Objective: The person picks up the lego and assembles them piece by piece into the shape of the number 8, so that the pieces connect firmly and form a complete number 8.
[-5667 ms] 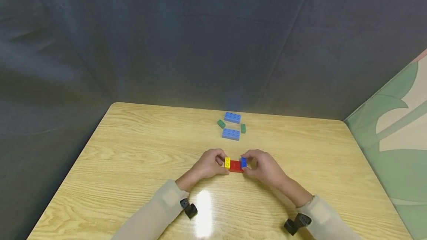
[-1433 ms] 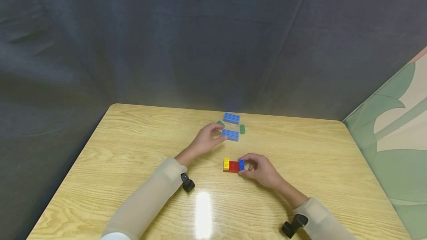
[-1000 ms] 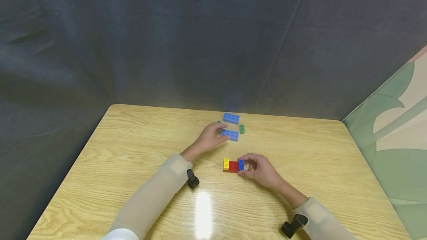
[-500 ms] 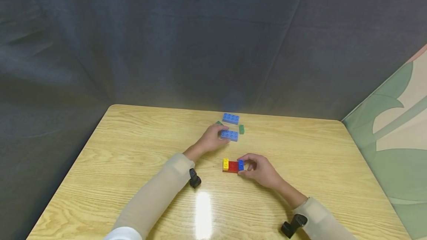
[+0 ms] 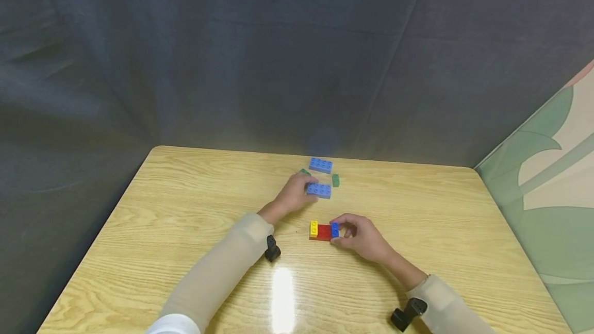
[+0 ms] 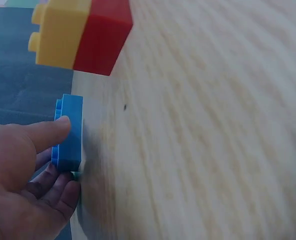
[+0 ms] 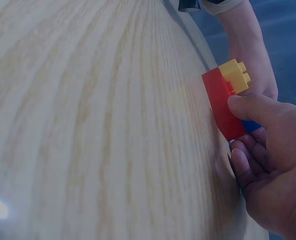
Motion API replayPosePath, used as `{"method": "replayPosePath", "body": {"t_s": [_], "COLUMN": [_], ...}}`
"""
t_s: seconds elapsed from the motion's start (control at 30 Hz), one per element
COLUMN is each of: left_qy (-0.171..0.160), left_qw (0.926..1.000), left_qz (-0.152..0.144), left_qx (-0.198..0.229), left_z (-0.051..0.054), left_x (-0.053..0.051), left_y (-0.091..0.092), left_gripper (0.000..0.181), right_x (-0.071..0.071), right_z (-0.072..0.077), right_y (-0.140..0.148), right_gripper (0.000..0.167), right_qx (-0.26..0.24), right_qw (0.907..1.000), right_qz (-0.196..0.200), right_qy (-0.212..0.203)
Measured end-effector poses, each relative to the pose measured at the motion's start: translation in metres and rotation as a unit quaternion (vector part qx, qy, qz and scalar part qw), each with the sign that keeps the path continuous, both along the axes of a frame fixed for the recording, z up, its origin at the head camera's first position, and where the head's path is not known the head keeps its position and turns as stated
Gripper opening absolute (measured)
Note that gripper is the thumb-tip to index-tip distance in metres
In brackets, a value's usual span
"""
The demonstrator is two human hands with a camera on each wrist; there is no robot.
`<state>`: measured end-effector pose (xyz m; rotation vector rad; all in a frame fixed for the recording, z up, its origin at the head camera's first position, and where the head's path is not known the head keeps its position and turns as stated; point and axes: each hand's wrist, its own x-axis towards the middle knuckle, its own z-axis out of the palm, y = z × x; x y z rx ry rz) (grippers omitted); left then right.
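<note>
the wood-grain tabletop point(image 5: 185, 210) carries the toy bricks. the right hand point(image 5: 364, 237) pinches the red brick point(image 5: 324, 232) at the end toward the tabletop's right edge; the left hand's point(image 5: 294, 194) grip pinches the nearer light-blue brick point(image 5: 319, 191) at the end toward the left edge, lifted or not i cannot tell. the farther light-blue brick point(image 5: 320, 165) lies by the far edge's middle. all look light, stiff, smooth plastic, best held by the side walls. yellow point(image 5: 314, 229) and dark-blue two-stud bricks point(image 5: 335, 230) cap the red one's ends; two small green bricks point(image 5: 336, 180) lie near the light-blue pair.
</note>
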<state>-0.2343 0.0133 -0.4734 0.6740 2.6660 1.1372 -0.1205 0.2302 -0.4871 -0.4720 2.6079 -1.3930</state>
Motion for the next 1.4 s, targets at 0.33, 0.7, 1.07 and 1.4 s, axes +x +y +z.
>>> {"method": "replayPosePath", "body": {"t_s": [0.33,0.7,1.07,1.4], "left_qy": [0.015,0.041,0.055,0.053], "left_qw": [0.9994,0.9976,0.9982,0.9981], "left_qz": [0.000,-0.009,-0.014,-0.024], "left_qx": [-0.030,-0.055,-0.021,-0.021], "left_z": [-0.003,-0.004,0.001,0.010], "left_x": [0.002,0.003,0.000,0.002], "left_y": [0.002,0.003,-0.004,-0.013], "left_gripper": [0.040,0.039,0.036,0.039], "right_x": [0.000,0.000,0.000,0.000], "right_z": [-0.001,-0.002,-0.002,-0.003], "right_y": [0.000,0.000,-0.001,-0.002], "right_gripper": [0.035,0.034,0.034,0.035], "right_qx": [0.005,0.002,0.000,0.001], "right_qw": [0.9999,1.0000,1.0000,1.0000], "right_qz": [-0.006,-0.005,-0.002,0.001], "right_qy": [-0.008,-0.006,0.001,0.007]}}
